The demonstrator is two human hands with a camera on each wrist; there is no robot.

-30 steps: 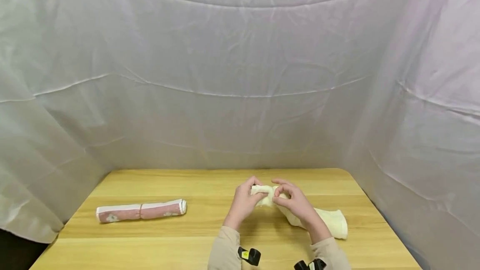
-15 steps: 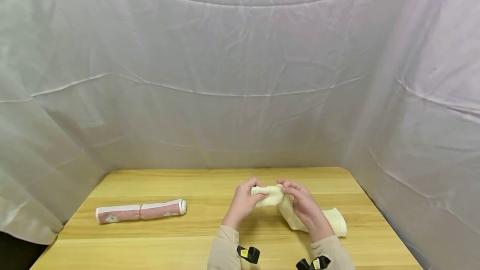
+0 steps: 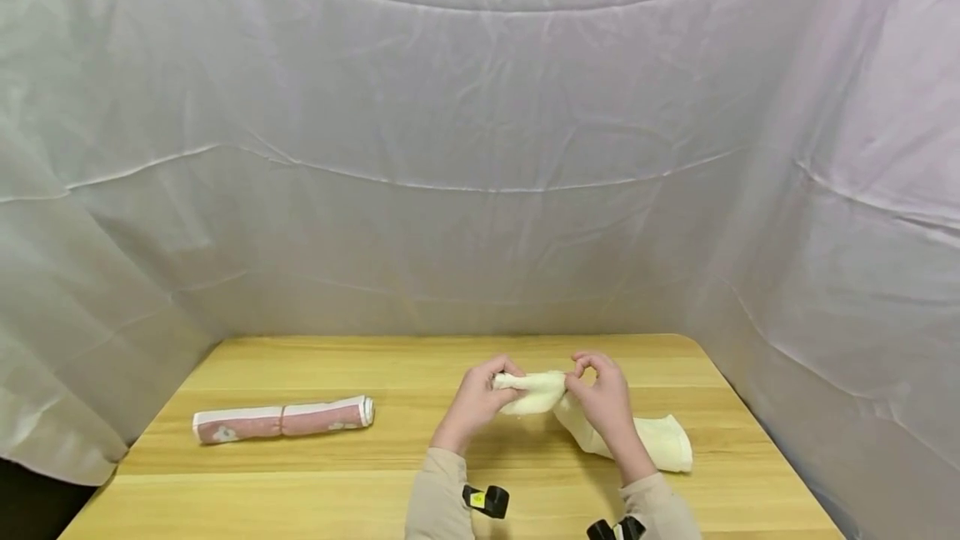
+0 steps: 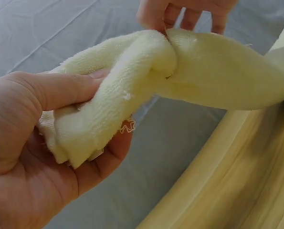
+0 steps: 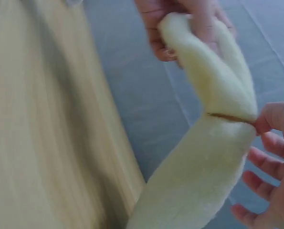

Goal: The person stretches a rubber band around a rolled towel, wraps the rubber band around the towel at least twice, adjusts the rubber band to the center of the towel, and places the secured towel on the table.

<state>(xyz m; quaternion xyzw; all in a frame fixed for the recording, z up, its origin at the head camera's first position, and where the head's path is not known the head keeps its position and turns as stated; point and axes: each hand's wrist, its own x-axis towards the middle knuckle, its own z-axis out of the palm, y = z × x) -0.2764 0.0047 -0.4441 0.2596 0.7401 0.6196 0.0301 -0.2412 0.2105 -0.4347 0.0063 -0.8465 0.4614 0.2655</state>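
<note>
One cream towel: folded end gripped in left hand, body running past right hand pinching brown band.

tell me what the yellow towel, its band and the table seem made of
Yellow towel: terry cloth, probably cotton; fuzzy pile, loose threads.
Band: perhaps rubber, as it cinches the fabric; too thin to be sure.
Table: wood or wood-look laminate, smooth, with visible grain.
</note>
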